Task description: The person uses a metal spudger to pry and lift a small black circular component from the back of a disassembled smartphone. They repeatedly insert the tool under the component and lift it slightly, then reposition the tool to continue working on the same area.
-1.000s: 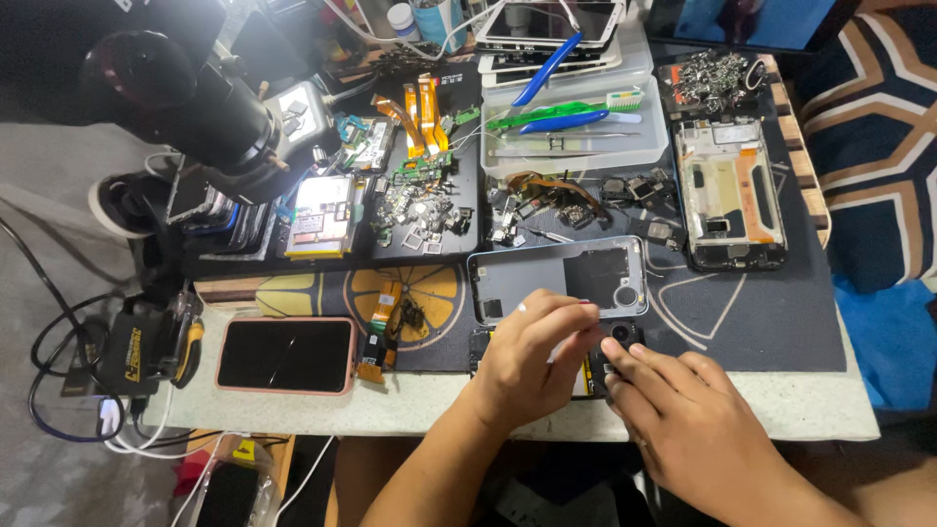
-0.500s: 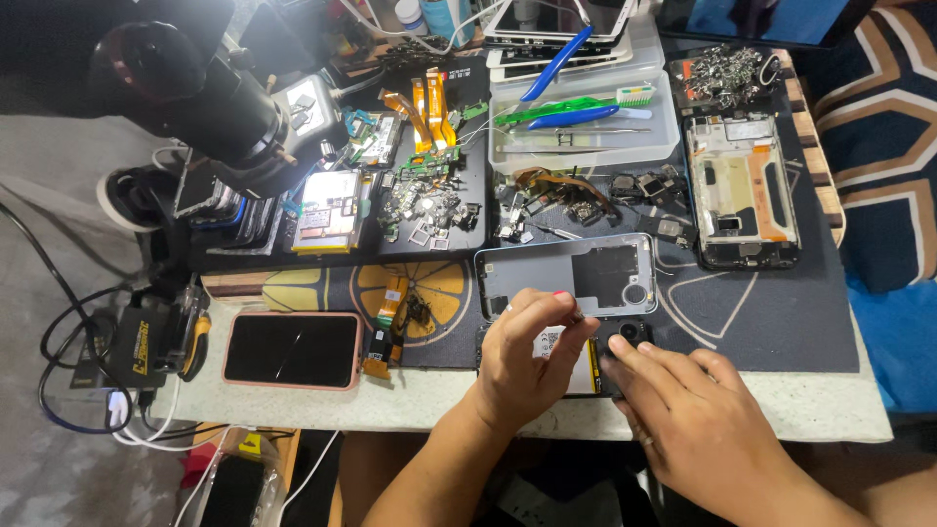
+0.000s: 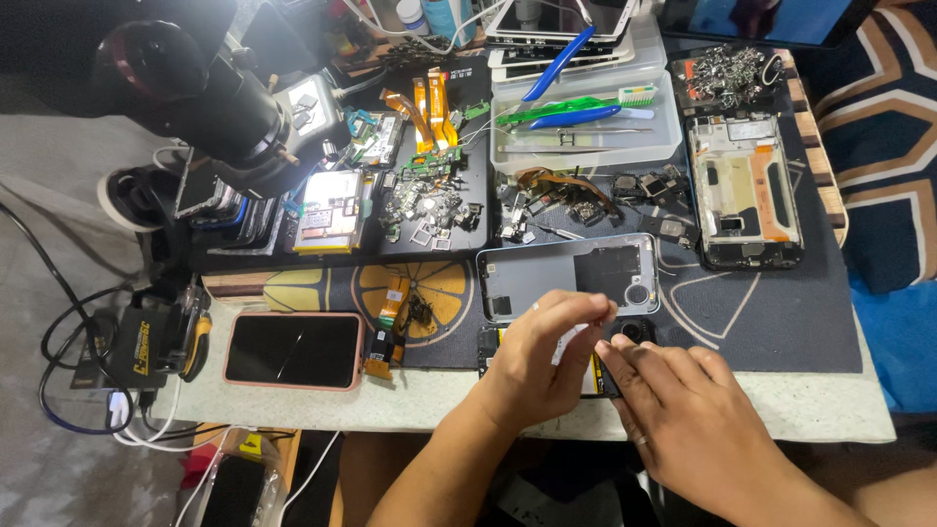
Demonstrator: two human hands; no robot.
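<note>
My left hand (image 3: 537,366) is at the table's front edge, thumb and fingers pinched on a small white strip (image 3: 566,344). My right hand (image 3: 688,415) lies beside it, fingers stretched flat over a dark opened phone (image 3: 634,332) that both hands mostly hide. Only the phone's camera corner and a yellow edge show. A grey phone back cover (image 3: 576,273) lies just beyond my fingertips.
A pink-cased phone (image 3: 293,349) lies at the front left by a black and yellow tool (image 3: 146,342) and cables. A black microscope (image 3: 205,98) stands at the back left. Behind are loose parts (image 3: 429,210), a white tool tray (image 3: 586,161) and a stripped phone frame (image 3: 747,200).
My left fingers have pinched closer over the white strip and lifted slightly. My right hand stays on the opened phone. The view has shifted a little.
</note>
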